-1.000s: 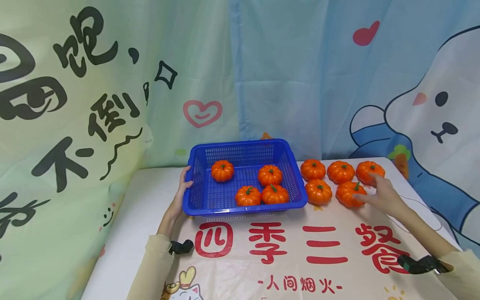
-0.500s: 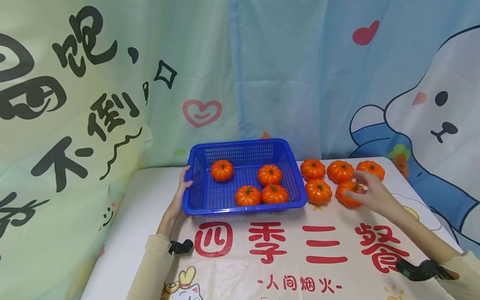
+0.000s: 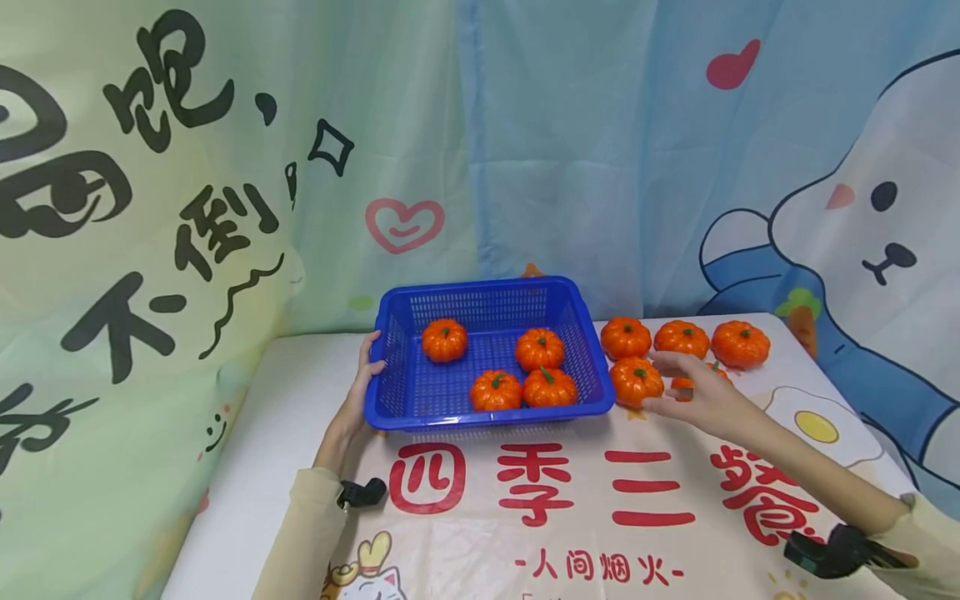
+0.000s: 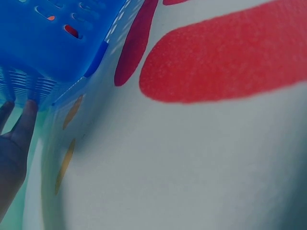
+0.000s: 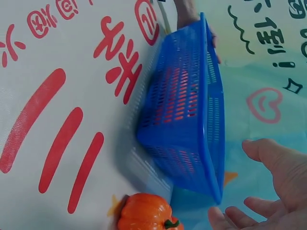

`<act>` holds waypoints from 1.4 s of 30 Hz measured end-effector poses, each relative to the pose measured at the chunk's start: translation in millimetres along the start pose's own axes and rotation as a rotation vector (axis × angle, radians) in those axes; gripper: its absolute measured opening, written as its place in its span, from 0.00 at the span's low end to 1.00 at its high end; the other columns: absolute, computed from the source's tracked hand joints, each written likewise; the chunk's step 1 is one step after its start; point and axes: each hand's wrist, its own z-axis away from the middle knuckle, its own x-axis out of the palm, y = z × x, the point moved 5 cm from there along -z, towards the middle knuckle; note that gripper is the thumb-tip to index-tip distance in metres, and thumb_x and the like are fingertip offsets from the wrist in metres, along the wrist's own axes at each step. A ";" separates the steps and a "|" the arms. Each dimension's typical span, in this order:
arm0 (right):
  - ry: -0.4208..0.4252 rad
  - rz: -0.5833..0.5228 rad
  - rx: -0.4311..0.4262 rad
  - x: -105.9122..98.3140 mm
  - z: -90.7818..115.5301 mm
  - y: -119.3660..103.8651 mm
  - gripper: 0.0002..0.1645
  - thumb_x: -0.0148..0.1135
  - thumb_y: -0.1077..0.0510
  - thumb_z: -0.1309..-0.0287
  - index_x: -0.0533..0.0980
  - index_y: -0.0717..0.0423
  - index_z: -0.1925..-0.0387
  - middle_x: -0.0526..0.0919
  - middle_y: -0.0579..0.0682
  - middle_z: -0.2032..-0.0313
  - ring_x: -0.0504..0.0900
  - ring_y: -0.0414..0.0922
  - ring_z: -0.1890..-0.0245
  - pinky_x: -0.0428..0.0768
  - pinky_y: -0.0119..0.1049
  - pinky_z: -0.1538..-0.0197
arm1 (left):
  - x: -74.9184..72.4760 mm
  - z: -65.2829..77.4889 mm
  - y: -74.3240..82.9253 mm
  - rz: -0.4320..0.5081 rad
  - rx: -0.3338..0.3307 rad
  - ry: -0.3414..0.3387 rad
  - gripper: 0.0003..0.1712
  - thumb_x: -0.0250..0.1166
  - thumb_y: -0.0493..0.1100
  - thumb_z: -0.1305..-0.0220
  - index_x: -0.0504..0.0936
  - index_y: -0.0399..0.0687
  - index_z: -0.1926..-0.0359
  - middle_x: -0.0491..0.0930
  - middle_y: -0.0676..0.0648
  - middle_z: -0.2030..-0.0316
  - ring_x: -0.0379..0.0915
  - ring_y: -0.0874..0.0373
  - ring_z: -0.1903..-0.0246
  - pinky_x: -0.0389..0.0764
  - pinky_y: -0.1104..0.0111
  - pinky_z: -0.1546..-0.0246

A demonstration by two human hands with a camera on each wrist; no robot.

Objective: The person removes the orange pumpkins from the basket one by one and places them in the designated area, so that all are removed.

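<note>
Shifted left w/ R hand (image 3: 701, 398), fingers apart by near-left loose pumpkin (image 3: 634, 382); clamping basket (image 3: 489, 313) w/ L hand (image 3: 362, 383). Prob. mid-reach; must close on pumpkin next.

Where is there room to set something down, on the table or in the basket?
Free: the printed cover in front of the blue basket; the white strip left of the left grip; the basket's front-left floor, bordered by the lone pumpkin and front pair. Crowded: right of the basket, where five pumpkins cluster and the right grip hangs.
</note>
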 end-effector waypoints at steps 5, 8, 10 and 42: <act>-0.029 -0.023 0.001 4.1 -2.8 -7.3 0.43 0.64 0.48 0.41 0.60 0.67 0.33 0.67 0.69 0.36 0.69 0.67 0.39 0.78 0.59 0.47 | -1.4 -0.6 0.4 -0.002 -0.003 0.006 0.36 0.37 0.49 0.32 0.39 0.65 0.25 0.31 0.48 0.23 0.36 0.41 0.27 0.41 0.43 0.28; -0.056 -0.034 -0.002 7.6 -5.8 -13.8 0.43 0.64 0.47 0.41 0.61 0.67 0.34 0.68 0.69 0.37 0.69 0.66 0.39 0.80 0.56 0.48 | -2.4 -0.8 0.2 -0.007 -0.007 0.007 0.36 0.37 0.50 0.33 0.39 0.65 0.25 0.31 0.49 0.23 0.35 0.42 0.27 0.40 0.44 0.28; -0.069 -0.031 -0.010 10.1 -8.0 -19.5 0.42 0.64 0.47 0.41 0.61 0.66 0.33 0.68 0.68 0.37 0.69 0.66 0.38 0.80 0.56 0.48 | -2.6 -0.8 0.3 -0.010 -0.005 0.007 0.36 0.37 0.50 0.33 0.39 0.65 0.25 0.31 0.49 0.23 0.35 0.42 0.26 0.40 0.43 0.28; -0.456 0.201 0.139 85.4 -99.1 -50.2 0.42 0.63 0.48 0.40 0.61 0.66 0.32 0.66 0.67 0.33 0.65 0.63 0.33 0.64 0.60 0.32 | -0.8 0.0 -0.2 0.011 0.003 -0.003 0.35 0.37 0.49 0.32 0.39 0.65 0.25 0.31 0.48 0.23 0.37 0.42 0.27 0.43 0.45 0.28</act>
